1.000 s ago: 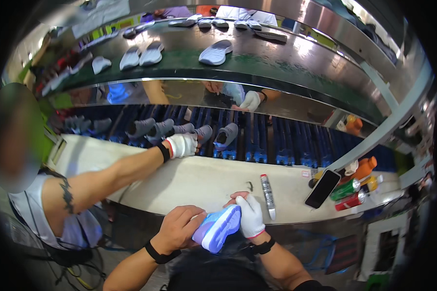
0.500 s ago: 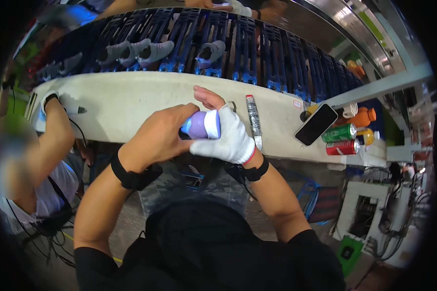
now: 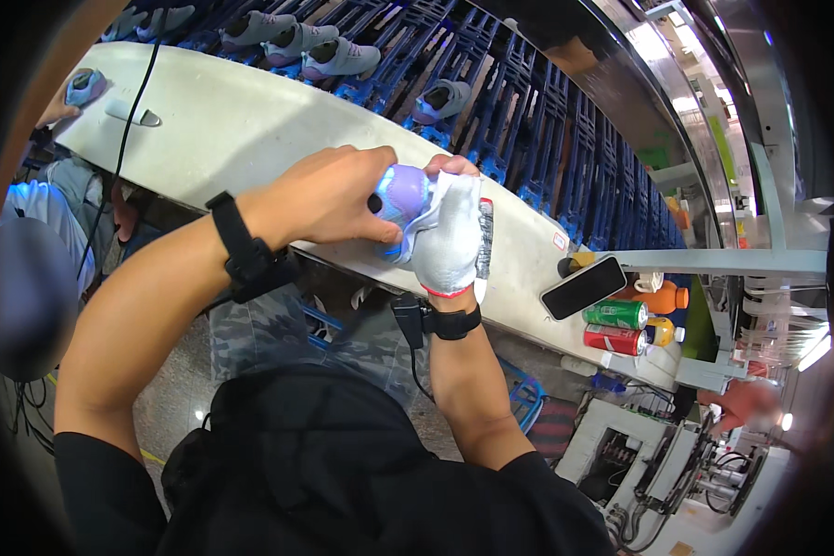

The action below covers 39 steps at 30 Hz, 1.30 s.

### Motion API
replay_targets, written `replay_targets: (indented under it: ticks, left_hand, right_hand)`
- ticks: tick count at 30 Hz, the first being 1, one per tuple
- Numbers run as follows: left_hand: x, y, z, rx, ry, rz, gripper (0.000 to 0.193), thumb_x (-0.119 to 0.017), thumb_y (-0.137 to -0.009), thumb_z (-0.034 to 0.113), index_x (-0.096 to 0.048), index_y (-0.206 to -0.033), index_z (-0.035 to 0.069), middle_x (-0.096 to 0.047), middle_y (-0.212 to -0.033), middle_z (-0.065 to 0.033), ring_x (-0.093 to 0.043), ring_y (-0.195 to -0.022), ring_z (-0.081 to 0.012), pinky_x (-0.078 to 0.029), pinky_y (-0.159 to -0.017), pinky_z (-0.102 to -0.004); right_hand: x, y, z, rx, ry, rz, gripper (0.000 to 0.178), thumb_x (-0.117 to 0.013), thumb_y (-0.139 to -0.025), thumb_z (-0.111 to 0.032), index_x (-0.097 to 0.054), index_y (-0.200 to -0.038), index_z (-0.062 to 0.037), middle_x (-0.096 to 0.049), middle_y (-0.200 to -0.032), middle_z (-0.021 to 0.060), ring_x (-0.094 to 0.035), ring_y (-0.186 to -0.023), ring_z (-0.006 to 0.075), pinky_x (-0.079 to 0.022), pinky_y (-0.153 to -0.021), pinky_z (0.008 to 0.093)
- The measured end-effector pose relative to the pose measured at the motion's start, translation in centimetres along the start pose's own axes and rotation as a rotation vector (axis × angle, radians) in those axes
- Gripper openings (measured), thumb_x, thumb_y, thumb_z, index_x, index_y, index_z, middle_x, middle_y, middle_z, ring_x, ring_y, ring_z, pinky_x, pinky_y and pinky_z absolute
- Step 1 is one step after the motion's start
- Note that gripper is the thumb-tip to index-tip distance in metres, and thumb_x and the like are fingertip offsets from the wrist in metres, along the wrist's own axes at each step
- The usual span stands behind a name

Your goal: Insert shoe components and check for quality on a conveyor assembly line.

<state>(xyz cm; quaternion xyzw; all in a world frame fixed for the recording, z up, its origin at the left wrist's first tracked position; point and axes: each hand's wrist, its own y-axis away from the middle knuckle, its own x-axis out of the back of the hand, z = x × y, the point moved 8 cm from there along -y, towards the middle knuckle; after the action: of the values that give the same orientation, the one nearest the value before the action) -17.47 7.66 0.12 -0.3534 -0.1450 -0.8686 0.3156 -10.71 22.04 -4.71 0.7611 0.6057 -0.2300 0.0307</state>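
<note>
Between my two hands, above the bench, is a small purple and light-blue shoe. My bare left hand grips it from the left, fingers over the top and thumb beneath. Over the shoe's right end wraps my right hand, in a white knit glove with bare fingertips. The glove hides that end, including most of the white sole. Just right of the glove, a tape-wrapped knife-like tool with a red end lies on the bench, partly covered by my hand.
Several grey-purple shoes stand on the blue slatted conveyor beyond the cream bench. At right lie a phone, a green can, a red can and bottles. At far left, a co-worker's hand holds another shoe.
My view has swung, so the scene sits tilted. My right hand, earlier flat against the white sole with fingers extended, now curls over the shoe's end. My left hand still grips the shoe.
</note>
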Motion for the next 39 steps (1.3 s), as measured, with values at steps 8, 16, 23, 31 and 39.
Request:
replay_targets:
  ticks: [8,16,23,31,39]
  left_hand:
    - [-1.3,-2.0,5.3,-0.198,-0.212,-0.015,0.064,-0.096,-0.074,0.045,-0.071,-0.107,-0.003,-0.077,-0.085,-0.0234,-0.076,-0.083,-0.0449,-0.061,-0.078,-0.0518]
    - [-3.4,-0.6,8.7,-0.382,-0.406,0.06,0.067,-0.096,-0.074,0.039,-0.07,-0.12,-0.001,-0.077,-0.08,-0.0177,-0.078,-0.077,-0.0385,-0.062,-0.074,-0.0468]
    - [0.1,4.3,8.0,-0.429,-0.421,-0.096,0.076,-0.096,-0.076,0.026,-0.061,-0.141,0.007,-0.071,-0.122,-0.0164,-0.076,-0.105,-0.038,-0.062,-0.085,-0.047]
    - [0.2,11.4,4.3,0.026,-0.053,-0.015,0.114,-0.101,-0.067,0.028,-0.043,-0.163,0.008,-0.044,-0.164,-0.0231,-0.06,-0.14,-0.0471,-0.055,-0.114,-0.0501]
    - [0.4,11.9,2.4,-0.018,-0.226,0.177,0.089,-0.099,-0.073,0.029,-0.065,-0.154,0.013,-0.057,-0.155,-0.0199,-0.076,-0.114,-0.0423,-0.066,-0.091,-0.047]
  right_hand:
    - [2.4,1.1,-0.6,-0.054,0.005,-0.024,0.053,-0.045,-0.119,-0.049,-0.049,-0.149,-0.005,-0.054,-0.135,0.0083,-0.054,-0.128,0.0207,-0.042,-0.118,0.0381]
    - [2.1,3.0,-3.7,-0.115,0.321,0.016,0.06,-0.037,-0.12,-0.035,-0.043,-0.166,0.0026,-0.057,-0.161,0.0236,-0.056,-0.146,0.0306,-0.04,-0.126,0.0416]
    - [-1.0,8.1,-6.3,0.158,0.738,-0.218,0.069,-0.058,-0.113,-0.042,-0.047,-0.163,0.0036,-0.061,-0.157,0.0273,-0.062,-0.143,0.0396,-0.046,-0.121,0.0441]
    - [-2.6,9.5,-3.0,0.37,0.884,-0.187,0.059,-0.095,-0.074,-0.019,-0.076,-0.129,-0.0072,-0.079,-0.132,0.0143,-0.077,-0.116,0.0314,-0.059,-0.098,0.0411]
    - [-3.7,6.7,-4.2,0.429,1.003,-0.26,0.051,-0.098,-0.071,-0.038,-0.082,-0.11,-0.0094,-0.083,-0.106,0.0076,-0.077,-0.094,0.0281,-0.057,-0.081,0.0411]
